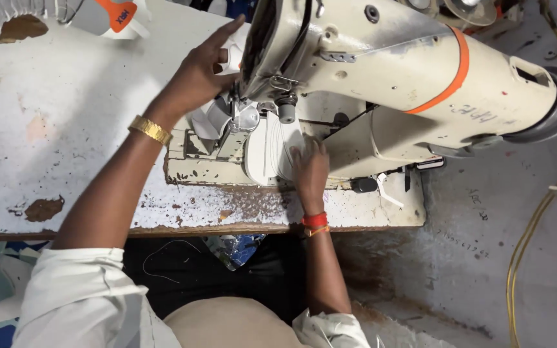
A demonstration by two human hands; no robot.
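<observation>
1. White piece, smooth and curved, likely fabric or leather; lies on the sewing machine bed under the needle area, long axis roughly 12 to 6 o'clock.
2. Right hand at the piece's 3 o'clock edge, fingers flat and spread, pressing, not clenched.
3. Left hand at 10 o'clock, fingers extended, touching white material behind the machine head; grip unclear.
4. Machine: cream metal, orange band. Bench: white, chipped paint, rusty patches.
</observation>
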